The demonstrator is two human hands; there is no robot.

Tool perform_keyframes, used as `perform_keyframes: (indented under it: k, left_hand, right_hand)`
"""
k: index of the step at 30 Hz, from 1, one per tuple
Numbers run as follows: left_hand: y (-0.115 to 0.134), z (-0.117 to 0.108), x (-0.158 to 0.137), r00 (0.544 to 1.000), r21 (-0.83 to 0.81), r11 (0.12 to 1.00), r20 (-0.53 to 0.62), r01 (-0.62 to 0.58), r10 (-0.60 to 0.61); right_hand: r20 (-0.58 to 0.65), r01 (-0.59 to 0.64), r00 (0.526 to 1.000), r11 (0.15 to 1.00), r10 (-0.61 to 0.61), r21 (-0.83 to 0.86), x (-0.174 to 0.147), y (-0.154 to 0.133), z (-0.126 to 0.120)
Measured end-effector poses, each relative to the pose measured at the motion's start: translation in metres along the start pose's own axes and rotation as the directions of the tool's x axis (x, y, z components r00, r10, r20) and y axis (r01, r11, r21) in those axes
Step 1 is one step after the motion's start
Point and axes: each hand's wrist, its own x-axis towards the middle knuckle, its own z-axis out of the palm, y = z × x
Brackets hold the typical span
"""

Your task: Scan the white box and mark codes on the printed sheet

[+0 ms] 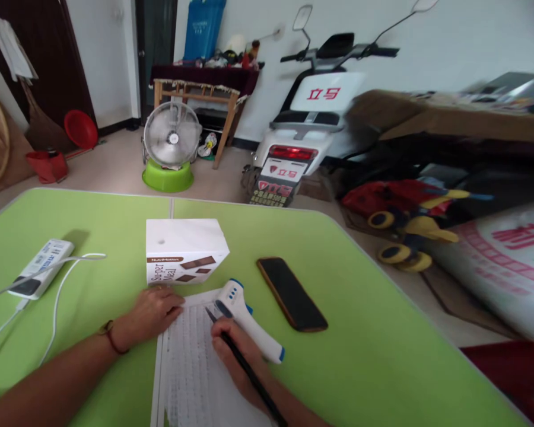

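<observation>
My right hand [238,350] grips a black pen [249,373], its tip over the upper part of a sheet of paper [189,356] covered in rows of handwriting. My left hand [153,311] rests with loosely bent fingers at the paper's top left corner. Just beyond the left hand stands a white box [187,237] printed "NutriMotion Super Meal". A white and blue infrared thermometer [253,326] lies against the paper's right side, partly behind my right hand. Farther right is a dark-screened phone [292,293] with a brown edge.
On the left of the green table [360,367], a white power bank [42,270] has cables attached. Beyond the table are a fan [172,135] on a green basin [168,176], a white scooter [300,130], a yellow toy [409,237] and a large white sack [511,261].
</observation>
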Motion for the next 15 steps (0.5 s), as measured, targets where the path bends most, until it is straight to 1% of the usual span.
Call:
perform_keyframes:
  k: [5, 7, 10, 11, 13, 15]
  left_hand:
    - [0.001, 0.0, 0.0, 1.0, -0.002, 1.0, 0.005, 0.027, -0.027]
    - [0.001, -0.001, -0.001, 1.0, 0.001, 1.0, 0.0, 0.031, -0.031]
    - [0.002, -0.001, 0.001, 0.999, 0.014, 0.999, -0.02, 0.036, -0.036]
    - [0.002, 0.0, 0.002, 0.999, 0.02, 0.999, -0.029, 0.037, -0.036]
    - [0.002, 0.0, 0.004, 0.998, 0.029, 0.999, -0.048, 0.033, -0.032]
    - [0.001, 0.001, 0.006, 0.998, 0.03, 0.999, -0.058, 0.022, -0.02]
  right_hand:
    - [-0.071, 0.061, 0.996, 0.998, -0.059, 0.026, 0.007, 0.001, 0.003]
    - [-0.071, 0.033, 0.997, 0.999, -0.03, 0.031, 0.009, 0.002, 0.003]
    - [-0.082, -0.074, 0.993, 0.992, 0.083, 0.099, 0.011, 0.004, 0.005]
    - [-0.088, -0.094, 0.991, 0.988, 0.105, 0.125, 0.011, 0.005, 0.005]
    - [-0.09, -0.094, 0.99, 0.986, 0.107, 0.139, 0.013, 0.004, 0.006]
    - [-0.07, -0.075, 0.994, 0.993, 0.082, 0.095, 0.015, 0.001, 0.003]
